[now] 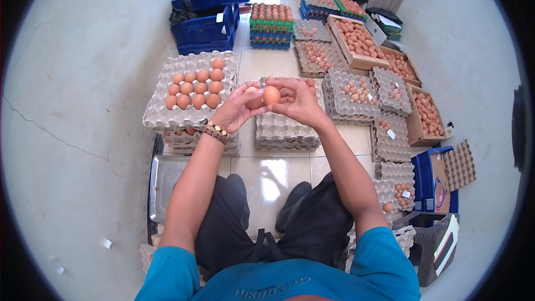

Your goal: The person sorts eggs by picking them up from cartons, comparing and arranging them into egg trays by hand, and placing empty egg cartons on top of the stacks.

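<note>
the left hand (241, 106) curls round one egg (253, 100) and the right hand (298, 102) pinches another egg (272, 95), both above the middle tray stack (287, 129), with open floor (270, 168) between its near edge and the legs (223, 217).

Here it is — an orange-brown egg (272, 95), smooth-shelled, longer axis close to upright, gripped by the right hand (298, 102), and right beside it a second brown egg (253, 100), partly covered, in the left hand (236, 109) — both up above the middle grey tray (283, 127).

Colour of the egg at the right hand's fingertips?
That egg is orange-brown; shows best in the head view.
</note>
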Available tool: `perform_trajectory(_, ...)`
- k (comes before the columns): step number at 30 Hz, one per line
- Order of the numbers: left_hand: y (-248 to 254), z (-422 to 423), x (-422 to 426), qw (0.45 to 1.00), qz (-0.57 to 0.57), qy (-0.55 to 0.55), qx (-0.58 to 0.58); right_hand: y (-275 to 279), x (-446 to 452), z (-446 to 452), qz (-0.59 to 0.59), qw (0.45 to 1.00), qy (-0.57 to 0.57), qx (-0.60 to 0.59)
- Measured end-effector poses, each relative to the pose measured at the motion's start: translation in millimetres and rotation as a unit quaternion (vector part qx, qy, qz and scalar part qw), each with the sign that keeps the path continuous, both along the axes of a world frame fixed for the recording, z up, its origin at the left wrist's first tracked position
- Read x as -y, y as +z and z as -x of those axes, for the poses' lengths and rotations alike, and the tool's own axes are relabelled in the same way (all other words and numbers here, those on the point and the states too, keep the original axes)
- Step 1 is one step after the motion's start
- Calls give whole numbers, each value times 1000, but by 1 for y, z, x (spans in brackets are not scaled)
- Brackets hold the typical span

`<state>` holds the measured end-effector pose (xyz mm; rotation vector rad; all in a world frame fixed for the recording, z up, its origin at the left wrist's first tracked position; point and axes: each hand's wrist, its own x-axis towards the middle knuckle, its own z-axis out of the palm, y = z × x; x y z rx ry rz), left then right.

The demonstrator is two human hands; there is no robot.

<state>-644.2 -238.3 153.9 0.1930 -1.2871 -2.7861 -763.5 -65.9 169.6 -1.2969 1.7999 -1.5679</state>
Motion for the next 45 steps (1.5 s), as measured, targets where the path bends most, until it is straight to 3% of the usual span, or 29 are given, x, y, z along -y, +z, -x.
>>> perform_trajectory(5,-2,-2,0,999,35,-10,17,9,-1,-6,-55,996,-16,-64)
perform_trajectory(11,-1,-4,-3,998,60,-22,3,7,3,-10,-9,992,-49,-115)
perform_trajectory(18,-9,-11,0,996,79,-47,-2,8,4,-14,-25,995,-33,-94)
perform_trajectory(22,10,-42,3,999,-13,17,-37,14,1,-13,5,998,-55,-11)
perform_trajectory(24,25,-69,8,996,9,63,-62,24,-3,-13,-15,994,-83,73)
perform_trajectory(26,30,-110,15,990,34,107,-85,9,-4,5,17,996,-69,47)
perform_trajectory(30,27,-217,26,973,104,202,-44,-11,-14,32,-104,988,-104,41)
perform_trajectory(35,-1,-367,-5,922,131,355,79,-52,-26,72,-97,989,-91,68)
perform_trajectory(39,-39,-471,-59,844,136,476,206,-74,-35,96,-121,982,-74,122)
perform_trajectory(42,-73,-522,-108,765,179,514,345,-79,-36,102,-134,981,-90,104)
perform_trajectory(44,-73,-526,-144,698,246,483,467,-84,-32,108,-139,980,-87,112)
perform_trajectory(45,-84,-530,-161,682,315,480,454,-84,-30,105,-139,980,-88,111)
